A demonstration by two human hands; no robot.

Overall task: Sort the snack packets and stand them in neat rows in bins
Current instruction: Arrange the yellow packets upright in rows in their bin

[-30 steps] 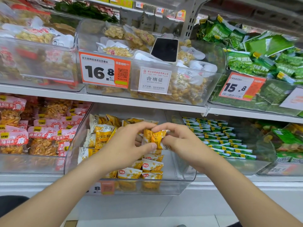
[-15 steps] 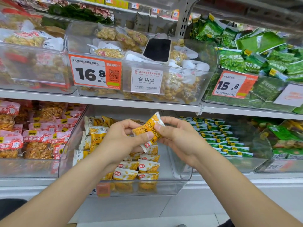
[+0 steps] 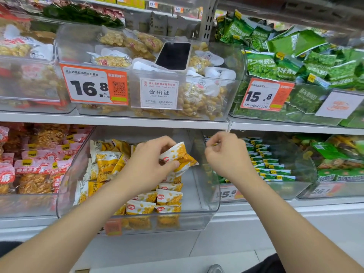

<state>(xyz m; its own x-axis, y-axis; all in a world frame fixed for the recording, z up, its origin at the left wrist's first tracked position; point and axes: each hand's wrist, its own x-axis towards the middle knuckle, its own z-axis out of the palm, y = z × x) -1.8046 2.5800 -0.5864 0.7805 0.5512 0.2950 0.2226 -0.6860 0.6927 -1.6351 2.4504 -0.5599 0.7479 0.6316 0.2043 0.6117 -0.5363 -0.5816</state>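
1. Packet (image 3: 181,154), yellow and tilted, was gripped by the left hand (image 3: 149,164) over the clear bin (image 3: 199,186).
2. Beside the packet, the right hand (image 3: 226,156) was clenched, holding nothing.
3. Other packets (image 3: 169,198) stood in rows below.

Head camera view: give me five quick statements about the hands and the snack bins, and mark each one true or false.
1. The left hand holds a yellow and white packet. True.
2. The right hand grips that packet too. False: it is beside the packet, apart from it.
3. A phone lies on the packets in the upper middle bin. True.
4. That bin's orange price card reads 15.8. False: it reads 16.8.
5. The green packets in the lower right bin lie in a loose heap. False: they stand in rows.
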